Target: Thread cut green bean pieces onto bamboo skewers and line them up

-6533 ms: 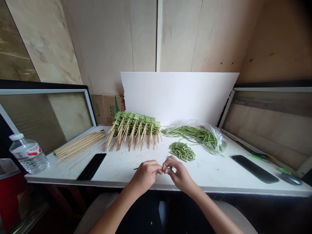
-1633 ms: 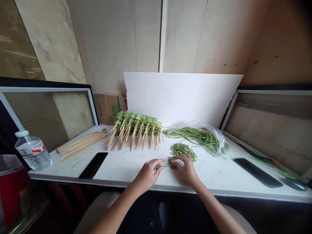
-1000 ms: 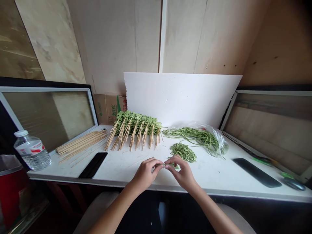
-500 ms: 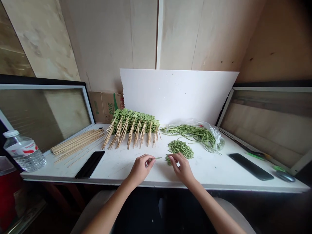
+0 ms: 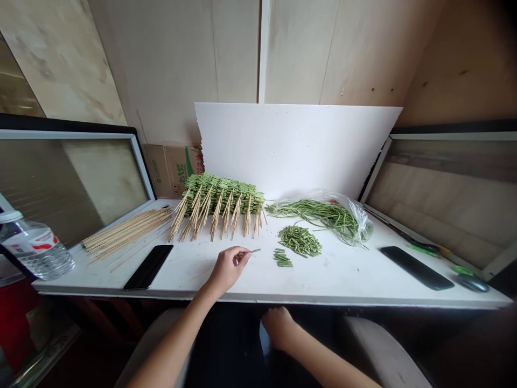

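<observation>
Taking the pile of cut green bean pieces (image 5: 301,241) as the landmark, the right hand (image 5: 278,327) is nearest, below the front edge of the worktop (image 5: 323,280) and to the left of the pile; its fingers are curled or hidden, and I cannot tell how far they are open or whether they hold anything. Next, left of the pile and a little nearer than it, the left hand (image 5: 226,268) is over the worktop, thumb and forefinger closed in a pinch on a short bean piece (image 5: 256,250), whose free end points toward the pile. That piece should be very light, fairly stiff yet liable to snap or split if bent, and perhaps slightly slippery on its smooth skin; a gentle pinch near one end, leaving the rest exposed, looks the sensible hold. Just beside the pile, on its left and nearer side, a row of pieces (image 5: 283,258) lies flat, roughly parallel, within easy reach. Beyond the pile, slightly to its right, long uncut beans (image 5: 323,215) spill from a clear plastic bag (image 5: 364,226), while beyond it to the left, skewered beans (image 5: 226,194) are stacked, bare stick ends facing nearer.
</observation>
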The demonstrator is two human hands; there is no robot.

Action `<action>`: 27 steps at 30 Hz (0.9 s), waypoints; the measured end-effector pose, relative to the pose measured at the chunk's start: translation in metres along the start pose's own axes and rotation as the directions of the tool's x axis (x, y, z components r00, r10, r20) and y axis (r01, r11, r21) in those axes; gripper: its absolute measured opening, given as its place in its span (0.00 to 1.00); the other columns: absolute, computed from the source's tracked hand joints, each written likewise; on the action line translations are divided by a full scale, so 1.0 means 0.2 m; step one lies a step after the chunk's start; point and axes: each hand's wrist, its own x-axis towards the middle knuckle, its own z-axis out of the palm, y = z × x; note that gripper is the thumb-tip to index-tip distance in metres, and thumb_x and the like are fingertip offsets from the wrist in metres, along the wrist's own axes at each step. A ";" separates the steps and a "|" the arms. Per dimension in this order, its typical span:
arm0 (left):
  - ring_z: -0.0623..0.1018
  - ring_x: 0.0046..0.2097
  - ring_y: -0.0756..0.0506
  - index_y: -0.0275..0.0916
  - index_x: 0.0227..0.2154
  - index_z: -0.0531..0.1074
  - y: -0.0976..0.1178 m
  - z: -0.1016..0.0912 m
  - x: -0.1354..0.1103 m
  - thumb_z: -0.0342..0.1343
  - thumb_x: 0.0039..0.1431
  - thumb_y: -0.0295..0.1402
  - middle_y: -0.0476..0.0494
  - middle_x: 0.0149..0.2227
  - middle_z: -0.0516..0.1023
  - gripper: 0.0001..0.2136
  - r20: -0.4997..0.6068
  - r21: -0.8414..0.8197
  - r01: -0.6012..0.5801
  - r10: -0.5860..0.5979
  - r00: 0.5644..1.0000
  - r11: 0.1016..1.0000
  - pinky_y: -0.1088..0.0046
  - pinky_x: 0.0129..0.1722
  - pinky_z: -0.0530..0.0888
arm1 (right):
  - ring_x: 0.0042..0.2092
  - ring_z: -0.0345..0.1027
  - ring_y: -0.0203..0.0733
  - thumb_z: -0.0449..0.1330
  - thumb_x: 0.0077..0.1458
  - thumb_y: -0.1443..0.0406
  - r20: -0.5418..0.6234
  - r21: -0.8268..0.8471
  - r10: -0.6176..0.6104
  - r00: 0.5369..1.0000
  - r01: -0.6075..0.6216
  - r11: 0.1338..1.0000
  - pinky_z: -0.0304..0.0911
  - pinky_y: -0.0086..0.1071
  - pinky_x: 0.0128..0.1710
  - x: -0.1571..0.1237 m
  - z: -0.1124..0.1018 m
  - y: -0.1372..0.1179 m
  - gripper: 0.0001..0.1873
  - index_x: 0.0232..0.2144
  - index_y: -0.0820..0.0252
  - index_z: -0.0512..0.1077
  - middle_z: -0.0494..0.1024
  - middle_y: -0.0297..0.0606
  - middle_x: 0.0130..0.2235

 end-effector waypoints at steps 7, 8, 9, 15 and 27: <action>0.78 0.32 0.47 0.37 0.38 0.81 -0.01 -0.02 0.01 0.58 0.66 0.39 0.42 0.34 0.84 0.11 0.000 -0.020 0.023 -0.023 1.000 1.000 0.74 0.33 0.73 | 0.36 0.81 0.61 0.71 0.38 0.71 0.126 -0.034 -0.042 0.991 0.047 0.998 0.76 0.50 0.40 0.08 0.45 -0.11 0.07 0.21 0.58 0.76 0.83 0.46 0.30; 0.78 0.32 0.47 0.37 0.38 0.81 -0.01 -0.03 0.01 0.58 0.66 0.39 0.42 0.34 0.84 0.11 -0.001 -0.024 0.021 -0.021 1.000 0.999 0.74 0.33 0.73 | 0.37 0.81 0.60 0.69 0.40 0.72 0.125 -0.035 -0.051 0.991 0.056 0.998 0.76 0.49 0.41 0.06 0.48 -0.10 0.06 0.22 0.58 0.77 0.84 0.47 0.31; 0.78 0.32 0.47 0.37 0.38 0.81 -0.01 -0.03 0.01 0.58 0.66 0.39 0.42 0.35 0.84 0.11 -0.002 -0.027 0.020 -0.021 1.000 0.999 0.74 0.33 0.73 | 0.38 0.81 0.59 0.67 0.42 0.73 0.122 -0.035 -0.060 0.991 0.065 0.997 0.76 0.48 0.42 0.04 0.51 -0.09 0.06 0.24 0.59 0.77 0.84 0.48 0.33; 0.78 0.33 0.47 0.37 0.37 0.81 0.00 -0.03 0.01 0.58 0.66 0.37 0.43 0.34 0.84 0.10 0.011 -0.032 0.024 -0.024 1.000 0.999 0.74 0.33 0.72 | 0.40 0.81 0.56 0.66 0.43 0.75 0.127 -0.032 -0.112 0.986 0.116 0.993 0.75 0.43 0.45 0.01 0.58 -0.03 0.12 0.33 0.61 0.80 0.85 0.46 0.38; 0.78 0.33 0.46 0.37 0.38 0.81 0.00 -0.04 0.02 0.58 0.66 0.37 0.42 0.35 0.84 0.10 0.040 -0.053 0.043 -0.041 0.998 0.998 0.73 0.34 0.72 | 0.30 0.77 0.52 0.67 0.42 0.74 -0.066 -0.014 -0.174 0.982 0.174 0.985 0.71 0.39 0.32 0.03 0.81 0.00 0.07 0.26 0.59 0.78 0.82 0.42 0.29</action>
